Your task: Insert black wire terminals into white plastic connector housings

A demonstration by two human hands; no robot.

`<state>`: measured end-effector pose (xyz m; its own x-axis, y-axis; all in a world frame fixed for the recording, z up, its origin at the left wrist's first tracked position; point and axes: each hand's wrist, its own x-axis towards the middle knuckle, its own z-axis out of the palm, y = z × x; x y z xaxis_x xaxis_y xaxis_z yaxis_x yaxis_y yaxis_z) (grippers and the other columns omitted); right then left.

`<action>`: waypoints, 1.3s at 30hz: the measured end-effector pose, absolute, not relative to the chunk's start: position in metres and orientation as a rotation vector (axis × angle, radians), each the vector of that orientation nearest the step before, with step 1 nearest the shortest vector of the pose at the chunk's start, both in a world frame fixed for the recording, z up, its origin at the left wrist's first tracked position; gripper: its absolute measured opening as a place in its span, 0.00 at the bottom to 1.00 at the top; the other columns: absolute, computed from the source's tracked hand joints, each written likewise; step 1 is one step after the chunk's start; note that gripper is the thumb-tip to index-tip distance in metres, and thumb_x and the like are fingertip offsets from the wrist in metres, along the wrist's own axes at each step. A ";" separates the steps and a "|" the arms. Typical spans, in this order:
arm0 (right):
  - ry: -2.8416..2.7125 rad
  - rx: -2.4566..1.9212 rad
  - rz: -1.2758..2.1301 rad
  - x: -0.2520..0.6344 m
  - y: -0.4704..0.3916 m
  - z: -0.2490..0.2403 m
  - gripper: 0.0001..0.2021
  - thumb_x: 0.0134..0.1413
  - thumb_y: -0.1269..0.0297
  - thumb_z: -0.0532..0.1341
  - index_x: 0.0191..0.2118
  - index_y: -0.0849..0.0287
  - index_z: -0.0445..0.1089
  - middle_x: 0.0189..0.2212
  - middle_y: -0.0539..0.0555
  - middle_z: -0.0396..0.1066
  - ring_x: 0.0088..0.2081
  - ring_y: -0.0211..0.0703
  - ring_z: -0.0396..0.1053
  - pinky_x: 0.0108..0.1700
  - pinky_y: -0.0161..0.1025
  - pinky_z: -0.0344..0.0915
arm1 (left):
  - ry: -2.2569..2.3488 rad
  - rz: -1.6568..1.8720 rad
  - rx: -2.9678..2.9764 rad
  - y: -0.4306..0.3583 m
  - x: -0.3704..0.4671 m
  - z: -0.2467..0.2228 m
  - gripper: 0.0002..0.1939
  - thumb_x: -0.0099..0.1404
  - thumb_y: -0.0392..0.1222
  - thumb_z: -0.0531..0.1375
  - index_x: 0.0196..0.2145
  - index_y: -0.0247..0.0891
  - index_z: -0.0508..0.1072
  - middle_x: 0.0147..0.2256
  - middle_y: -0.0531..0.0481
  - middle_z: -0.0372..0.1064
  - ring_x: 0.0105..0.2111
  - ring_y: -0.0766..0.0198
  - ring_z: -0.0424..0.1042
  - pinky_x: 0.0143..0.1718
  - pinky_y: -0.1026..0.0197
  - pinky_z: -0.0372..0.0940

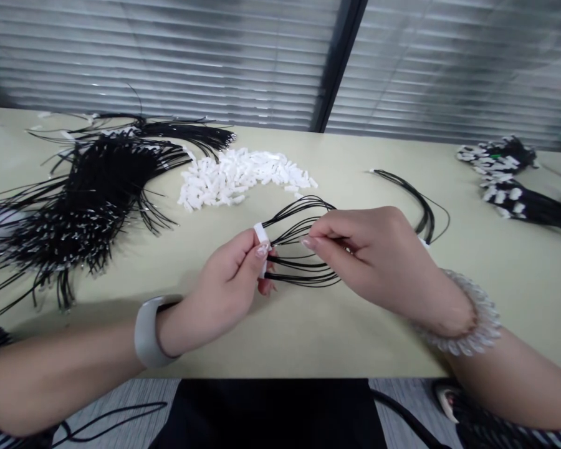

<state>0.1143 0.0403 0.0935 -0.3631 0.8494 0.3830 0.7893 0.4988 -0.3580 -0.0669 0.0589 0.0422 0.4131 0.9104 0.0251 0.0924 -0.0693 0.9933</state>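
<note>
My left hand (231, 284) pinches a long white connector (260, 234) between thumb and fingers, near the middle of the table. Several thin black wires (303, 267) run out of the connector's right side and curve toward my right hand (374, 259). The right thumb and forefinger are pressed together over the wires; part of the bundle lies behind that hand, and what the fingertips grip is too small to tell. Beyond my hands lies a pile of small white connectors (243, 174).
A large heap of black wires (98, 187) covers the table's left side. A short black wire bundle (418, 199) lies beyond my right hand. Finished-looking bundles with white connectors (509, 181) sit at the far right. Window blinds (168, 56) stand behind the table (308, 337).
</note>
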 end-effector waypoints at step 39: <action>-2.281 -1.358 0.368 0.104 0.046 0.087 0.12 0.52 0.68 0.54 0.20 0.63 0.60 0.14 0.43 0.52 0.18 0.24 0.46 0.22 0.27 0.45 | 0.999 0.797 1.803 0.055 -0.069 0.046 0.12 0.65 0.43 0.46 0.28 0.35 0.61 0.22 0.55 0.59 0.20 0.73 0.63 0.22 0.71 0.59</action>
<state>0.1037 0.0456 0.0871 -0.4087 0.8786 0.2471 0.7562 0.4775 -0.4473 -0.0687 0.0552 0.0462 0.4657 0.8785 0.1071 0.2994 -0.2702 0.9151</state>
